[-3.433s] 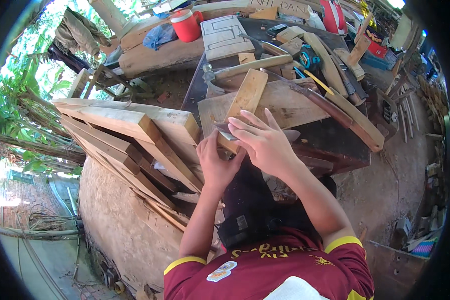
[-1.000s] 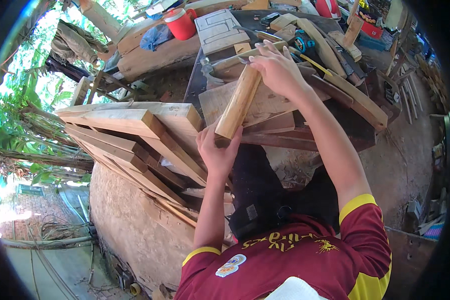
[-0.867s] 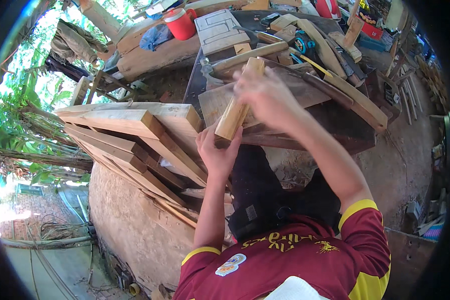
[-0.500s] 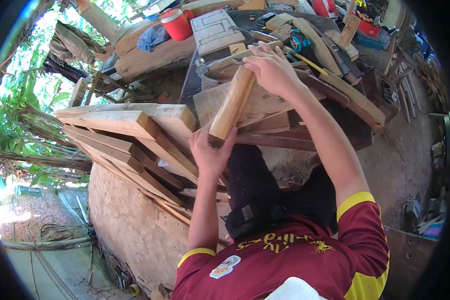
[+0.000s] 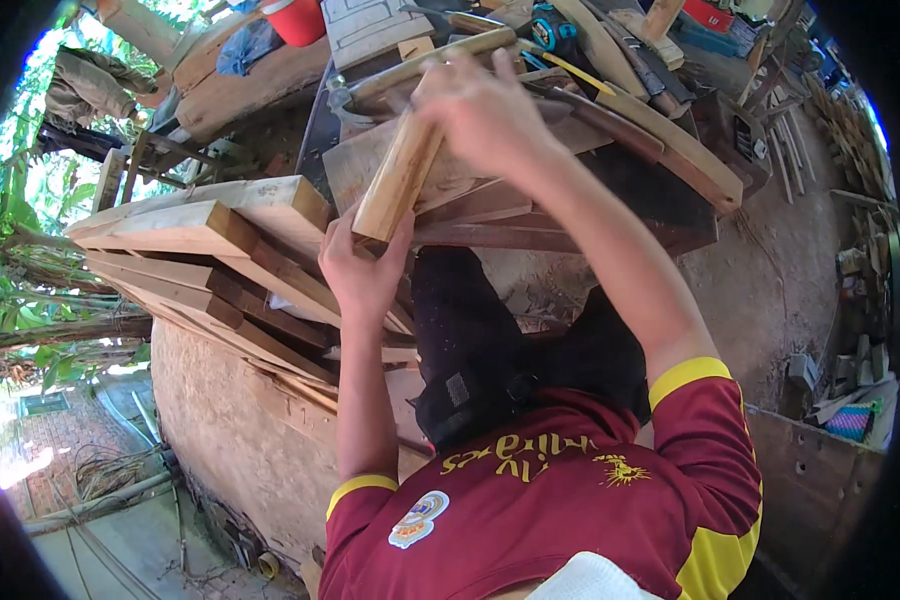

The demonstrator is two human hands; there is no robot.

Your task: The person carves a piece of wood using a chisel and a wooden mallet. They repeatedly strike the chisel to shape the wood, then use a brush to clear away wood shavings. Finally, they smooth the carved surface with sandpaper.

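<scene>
A squared, light-brown length of wood (image 5: 398,185) slants over the workbench, its near end toward me. My left hand (image 5: 358,275) grips that near end, thumb on one side and fingers on the other. At the far end is my right hand (image 5: 495,118), smeared by motion; whether its fingers hold anything is hidden in the blur. Beneath the wood lies a flat wooden board (image 5: 350,165). Just beyond my right hand rests a tool with a long wooden handle (image 5: 460,52) and a greyish curved end.
Thick timber beams (image 5: 220,225) are stacked at the left, close to my left forearm. On the bench lie a blue tape measure (image 5: 553,30), a yellow stick (image 5: 580,75) and a long plank (image 5: 685,160). A red jug (image 5: 295,20) stands at the far left.
The view has shifted, so the bench and beams appear further left and higher. My right hand has become blurred at the wood's far end; my left hand keeps its grip.
</scene>
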